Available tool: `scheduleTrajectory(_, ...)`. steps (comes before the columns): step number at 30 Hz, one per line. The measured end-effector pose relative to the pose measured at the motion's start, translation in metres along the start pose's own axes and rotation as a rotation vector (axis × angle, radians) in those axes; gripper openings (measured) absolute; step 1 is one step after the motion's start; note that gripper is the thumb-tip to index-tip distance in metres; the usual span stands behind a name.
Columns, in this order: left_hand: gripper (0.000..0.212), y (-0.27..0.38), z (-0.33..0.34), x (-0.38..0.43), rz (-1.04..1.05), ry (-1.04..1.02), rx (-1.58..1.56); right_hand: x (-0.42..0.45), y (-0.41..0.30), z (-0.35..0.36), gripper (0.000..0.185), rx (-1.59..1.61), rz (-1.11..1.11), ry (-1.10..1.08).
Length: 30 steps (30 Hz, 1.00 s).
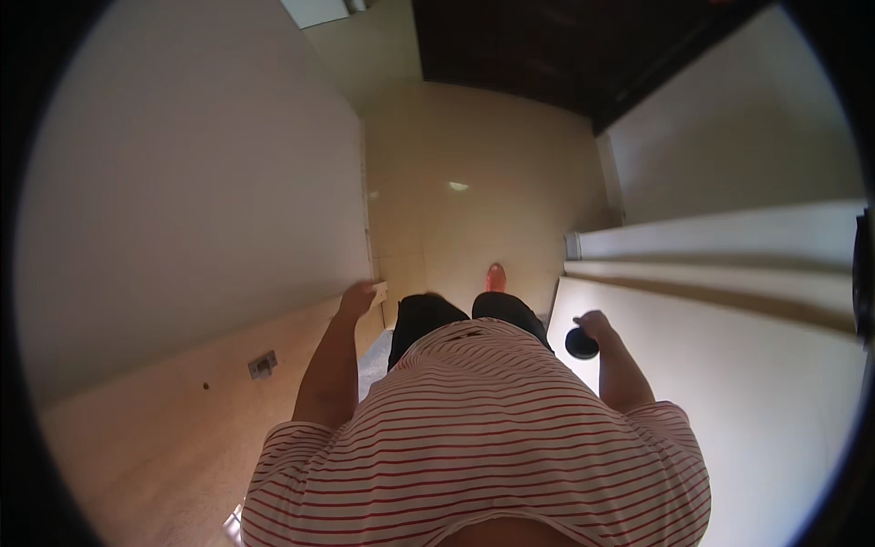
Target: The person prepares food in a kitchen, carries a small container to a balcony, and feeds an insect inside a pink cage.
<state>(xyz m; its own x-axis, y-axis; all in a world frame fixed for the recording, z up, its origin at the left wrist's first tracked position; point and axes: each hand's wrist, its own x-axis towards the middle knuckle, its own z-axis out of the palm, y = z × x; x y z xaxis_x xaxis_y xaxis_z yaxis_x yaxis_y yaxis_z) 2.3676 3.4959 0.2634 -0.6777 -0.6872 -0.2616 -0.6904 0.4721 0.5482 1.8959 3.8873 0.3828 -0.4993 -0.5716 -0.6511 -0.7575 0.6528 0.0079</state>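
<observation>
My right hand grips a black round vessel, which hangs at my right side near a white wall. Its exact kind is hard to make out. At my left, my left hand is curled and slightly blurred, right by the end of a pale wooden door frame. Whether it touches the frame, or has anything in its fingers, I cannot tell.
Ahead lies a beige tiled floor with a dark doorway or panel beyond it. A grey wall runs along the left. A metal latch plate sits on the frame. One red shoe shows below me.
</observation>
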Motion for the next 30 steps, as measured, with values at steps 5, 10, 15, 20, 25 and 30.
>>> scheduleTrajectory(5, 0.029, -0.026, 0.011, -0.075, -0.442, -0.379, -0.065, 0.016, -0.015, -0.063, 0.033, 0.390, 0.030, 0.196)
scheduleTrajectory(10, 0.020, -0.059, 0.053, -0.138, -0.705, -0.287, -0.646, 0.029, -0.040, -0.083, 0.037, 0.422, -0.055, 0.254)
scheduleTrajectory(15, 0.024, -0.035, 0.062, -0.078, -0.230, -0.379, -0.186, 0.038, -0.062, -0.091, 0.033, 0.454, -0.125, 0.271)
scheduleTrajectory(20, 0.034, 0.083, -0.001, 0.018, -0.045, -0.049, -0.446, 0.018, -0.104, -0.161, 0.030, 0.514, -0.232, 0.400)
scheduleTrajectory(25, 0.033, 0.172, -0.056, 0.058, -0.008, -0.131, -0.681, -0.018, -0.085, -0.160, 0.028, 0.328, -0.134, 0.330)
scheduleTrajectory(30, 0.037, 0.170, -0.103, 0.064, -0.127, -0.101, -0.369, -0.041, -0.046, -0.061, 0.037, 0.067, -0.002, 0.158)
